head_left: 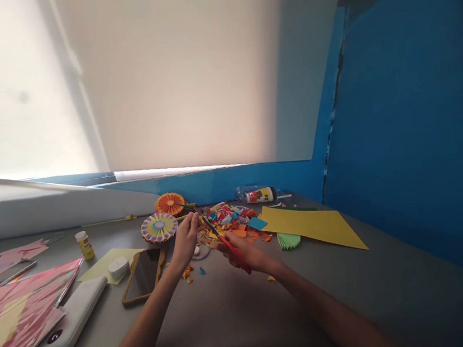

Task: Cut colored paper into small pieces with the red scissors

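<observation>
My right hand (245, 253) is closed round the red handles of a pair of scissors (218, 237), whose blades point up and left. My left hand (188, 239) is raised beside the blade tips, fingers pinched on a small piece of paper that is too small to make out. Both hands hover over a grey table (240, 313), just in front of a heap of coloured paper scraps (231, 218). Two pleated paper rosettes lie nearby, a yellow-purple rosette (159, 227) and an orange rosette (170, 203).
A yellow paper sheet (313, 224) and a green pleated fan (288, 240) lie to the right. A phone in a brown case (143, 277), a white power bank (74, 319), a glue bottle (84, 245), pink papers (12, 313) and a lying bottle (259, 195) surround the hands. Blue walls close the right side.
</observation>
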The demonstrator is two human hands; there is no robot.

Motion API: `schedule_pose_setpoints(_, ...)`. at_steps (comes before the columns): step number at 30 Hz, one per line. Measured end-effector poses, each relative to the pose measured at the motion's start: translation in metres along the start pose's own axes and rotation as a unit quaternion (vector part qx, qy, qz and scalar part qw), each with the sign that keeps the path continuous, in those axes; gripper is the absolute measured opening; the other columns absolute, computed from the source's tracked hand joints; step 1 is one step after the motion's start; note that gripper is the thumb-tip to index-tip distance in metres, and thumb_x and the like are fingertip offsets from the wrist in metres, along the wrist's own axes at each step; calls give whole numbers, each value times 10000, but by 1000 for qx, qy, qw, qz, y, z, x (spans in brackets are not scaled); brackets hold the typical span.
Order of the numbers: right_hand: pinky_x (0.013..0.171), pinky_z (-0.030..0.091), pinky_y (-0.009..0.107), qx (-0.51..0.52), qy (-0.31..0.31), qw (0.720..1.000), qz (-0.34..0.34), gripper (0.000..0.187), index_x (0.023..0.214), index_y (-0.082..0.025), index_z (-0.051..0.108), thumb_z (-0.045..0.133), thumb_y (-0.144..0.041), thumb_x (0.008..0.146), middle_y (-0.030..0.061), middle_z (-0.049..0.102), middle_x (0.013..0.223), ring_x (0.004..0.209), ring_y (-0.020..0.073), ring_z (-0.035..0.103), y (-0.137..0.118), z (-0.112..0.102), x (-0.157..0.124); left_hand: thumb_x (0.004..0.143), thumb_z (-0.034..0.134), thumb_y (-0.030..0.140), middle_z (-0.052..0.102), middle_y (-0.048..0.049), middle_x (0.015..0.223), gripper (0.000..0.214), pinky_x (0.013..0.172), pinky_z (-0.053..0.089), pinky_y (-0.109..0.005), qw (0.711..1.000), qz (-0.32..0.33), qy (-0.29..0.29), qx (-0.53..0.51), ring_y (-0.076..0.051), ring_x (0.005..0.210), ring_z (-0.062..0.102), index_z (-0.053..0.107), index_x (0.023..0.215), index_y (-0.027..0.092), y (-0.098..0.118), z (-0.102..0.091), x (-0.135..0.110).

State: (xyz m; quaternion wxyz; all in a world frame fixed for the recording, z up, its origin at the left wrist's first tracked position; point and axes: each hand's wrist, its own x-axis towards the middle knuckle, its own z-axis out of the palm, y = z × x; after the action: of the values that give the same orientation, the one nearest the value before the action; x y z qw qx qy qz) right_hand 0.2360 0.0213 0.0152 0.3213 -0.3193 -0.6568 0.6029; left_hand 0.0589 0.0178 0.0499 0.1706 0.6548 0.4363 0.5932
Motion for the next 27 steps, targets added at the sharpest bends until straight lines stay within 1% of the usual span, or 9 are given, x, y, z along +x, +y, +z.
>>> schedule_pose_setpoints(5, 413, 429, 221, -44, 32, 998, -15, 339, 771, -213, 392, 453, -535, 859, -33, 545, 596, 428, 105, 517, -20, -15, -1, 885, 318, 397, 403, 24, 606, 332, 559, 296, -226, 990, -8, -45, 130, -126, 576, 411, 378, 629, 195, -4, -18, 9)
schedule_pose_setpoints(7, 449, 479, 243, -123, 78, 989, -21, 378, 792, -208, 396, 610, -520, 777, -11, 590, 623, 501, 144, 596, -35, -31, -8, 855, 327, 378, 444, 6, 577, 338, 547, 293, -238, 956, -65, -129, 254, -144, 572, 456, 391, 580, 193, -7, -28, 11)
schedule_pose_setpoints(9, 560, 536, 261, -166, 99, 981, -26, 426, 809, -203, 394, 717, -460, 709, 18, 630, 720, 655, 177, 661, -49, -51, -20, 813, 365, 389, 511, -26, 570, 350, 543, 304, -254, 895, -145, -207, 368, -179, 585, 515, 427, 532, 191, -14, -37, 10)
schedule_pose_setpoints(11, 639, 566, 291, -160, 81, 984, 20, 455, 829, -197, 394, 769, -399, 666, 44, 644, 804, 748, 201, 680, -56, -69, -31, 762, 433, 400, 573, -66, 590, 343, 553, 334, -273, 851, -202, -241, 421, -223, 611, 567, 465, 495, 187, -21, -44, 8)
schedule_pose_setpoints(16, 570, 570, 263, -180, -30, 969, 168, 526, 827, -183, 411, 836, -262, 527, 81, 653, 911, 823, 242, 684, -49, -85, -41, 651, 584, 339, 666, -157, 702, 256, 629, 415, -333, 813, -252, -268, 451, -329, 745, 637, 521, 470, 168, -35, -52, 3)
schedule_pose_setpoints(19, 472, 528, 213, -208, -32, 954, 216, 513, 766, -180, 423, 849, -266, 493, 48, 657, 791, 698, 218, 688, -38, -83, -33, 717, 551, 404, 688, -176, 772, 307, 656, 437, -342, 814, -240, -293, 441, -339, 809, 642, 586, 536, 159, -36, -47, 3)
schedule_pose_setpoints(22, 433, 513, 227, -192, -1, 955, 228, 441, 738, -190, 413, 795, -363, 604, 46, 659, 701, 631, 209, 678, -30, -84, -24, 799, 479, 464, 699, -103, 756, 372, 639, 449, -281, 833, -196, -351, 380, -249, 737, 651, 651, 645, 172, -29, -22, -6)
schedule_pose_setpoints(25, 458, 531, 254, -167, 13, 961, 219, 375, 738, -193, 406, 717, -401, 705, 61, 675, 699, 646, 218, 684, -25, -88, -19, 841, 492, 381, 693, -72, 857, 285, 659, 465, -242, 887, -51, -417, 193, -191, 767, 638, 675, 900, 171, -17, 25, -29)
schedule_pose_setpoints(27, 486, 542, 263, -157, 44, 967, 197, 338, 764, -193, 407, 678, -395, 750, 62, 680, 716, 655, 212, 687, -24, -89, -17, 851, 515, 318, 660, -85, 1007, 287, 743, 479, -251, 910, 47, -402, 86, -175, 837, 630, 639, 1070, 180, -8, 58, -48)
